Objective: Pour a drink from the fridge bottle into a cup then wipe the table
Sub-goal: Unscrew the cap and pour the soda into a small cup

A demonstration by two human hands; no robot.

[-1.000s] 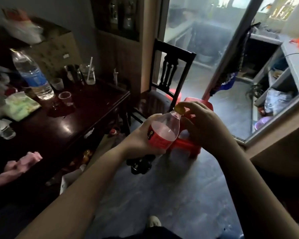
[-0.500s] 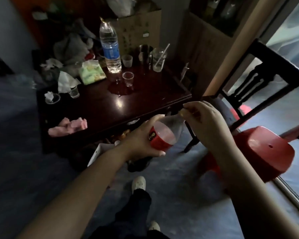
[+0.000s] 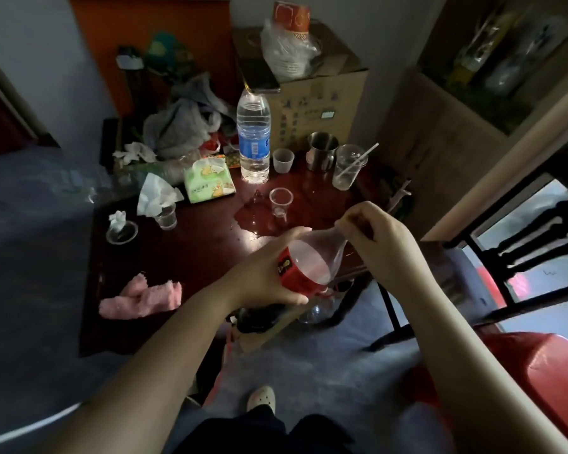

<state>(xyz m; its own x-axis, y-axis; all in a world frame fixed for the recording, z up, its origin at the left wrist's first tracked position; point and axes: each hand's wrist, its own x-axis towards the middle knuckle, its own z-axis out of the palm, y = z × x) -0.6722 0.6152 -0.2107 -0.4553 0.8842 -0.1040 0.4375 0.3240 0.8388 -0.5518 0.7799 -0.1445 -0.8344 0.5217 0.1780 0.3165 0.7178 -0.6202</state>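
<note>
My left hand [image 3: 263, 276] grips the body of a clear drink bottle [image 3: 312, 257] with a red label and pinkish liquid, tilted with its neck up to the right. My right hand [image 3: 374, 237] is curled round the bottle's cap, which stays hidden under the fingers. Both are above the near right edge of the dark wooden table [image 3: 194, 257]. A small clear plastic cup [image 3: 280, 201] stands upright in a puddle of spilled liquid [image 3: 259, 217] just beyond the bottle. A pink cloth [image 3: 141, 296] lies on the table's near left part.
On the table stand a large water bottle [image 3: 254, 136], a small cup [image 3: 283, 160], a metal mug [image 3: 322, 150], a tall plastic cup with straw [image 3: 348, 167], a tissue pack [image 3: 209, 180] and crumpled tissues. A cardboard box [image 3: 312, 103], black chair [image 3: 522, 244] and red stool [image 3: 535, 381] stand nearby.
My view has swung left and closer to the table, which now fills the middle. Both hands keep the same hold on the bottle and its cap.
</note>
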